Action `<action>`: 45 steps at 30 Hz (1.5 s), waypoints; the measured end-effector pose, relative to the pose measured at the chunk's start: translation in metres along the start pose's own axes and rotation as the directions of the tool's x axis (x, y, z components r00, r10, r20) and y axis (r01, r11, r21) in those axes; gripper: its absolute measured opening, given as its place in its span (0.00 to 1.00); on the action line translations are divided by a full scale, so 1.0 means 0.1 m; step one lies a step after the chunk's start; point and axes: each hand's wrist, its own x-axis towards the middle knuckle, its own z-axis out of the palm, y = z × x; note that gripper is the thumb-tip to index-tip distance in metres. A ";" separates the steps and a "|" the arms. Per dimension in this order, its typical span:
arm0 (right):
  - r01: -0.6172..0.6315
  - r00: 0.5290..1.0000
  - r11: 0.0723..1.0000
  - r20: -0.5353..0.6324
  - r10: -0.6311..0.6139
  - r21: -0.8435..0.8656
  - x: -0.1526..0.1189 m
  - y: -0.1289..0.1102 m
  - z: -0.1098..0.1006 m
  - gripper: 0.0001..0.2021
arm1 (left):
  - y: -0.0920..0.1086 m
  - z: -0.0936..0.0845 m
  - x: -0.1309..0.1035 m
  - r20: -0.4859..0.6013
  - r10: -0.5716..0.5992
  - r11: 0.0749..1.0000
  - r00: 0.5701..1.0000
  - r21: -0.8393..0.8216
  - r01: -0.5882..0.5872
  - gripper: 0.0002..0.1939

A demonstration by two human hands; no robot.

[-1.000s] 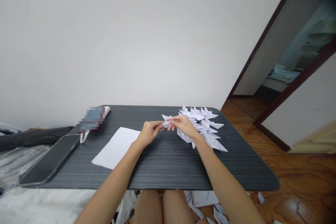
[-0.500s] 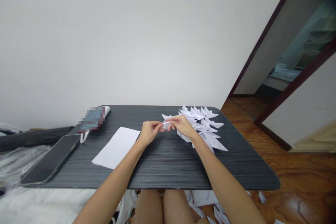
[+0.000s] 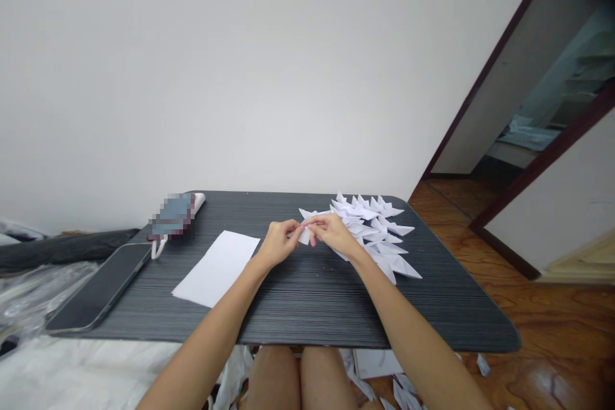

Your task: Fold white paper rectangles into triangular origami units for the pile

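A small folded piece of white paper is pinched between both hands above the middle of the dark table. My left hand grips it from the left with thumb and forefinger. From the right, my right hand is closed on the same paper, its fingers partly covering it. Just beyond and to the right lies a pile of folded white paper boats with pointed ends. To the left of my left hand are flat white paper sheets.
A phone-like black slab lies along the table's left edge. Behind it, a propped device is blurred out, with a white cable beside it. A pale wall rises behind the table. Paper scraps lie on the wooden floor.
The folded paper has turned from lying lengthwise to hanging downward between my fingers. Both hands have drawn closer together. The whole view has shifted slightly.
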 end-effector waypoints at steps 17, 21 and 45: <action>0.025 0.979 0.999 -0.201 -0.019 0.025 0.05 0.02 0.01 0.09 | -0.05 0.05 0.01 -0.003 0.017 0.991 1.000 -0.133 -0.017 0.13; 0.057 0.951 0.998 -0.304 -0.060 -0.020 0.07 0.04 0.10 0.12 | -0.02 0.08 0.00 -0.062 0.026 0.988 0.998 -0.150 -0.035 0.11; 0.203 0.916 0.934 -0.279 -0.287 -0.293 0.02 0.10 0.26 0.18 | -0.06 0.10 0.02 -0.220 -0.063 0.983 0.973 -0.183 0.022 0.12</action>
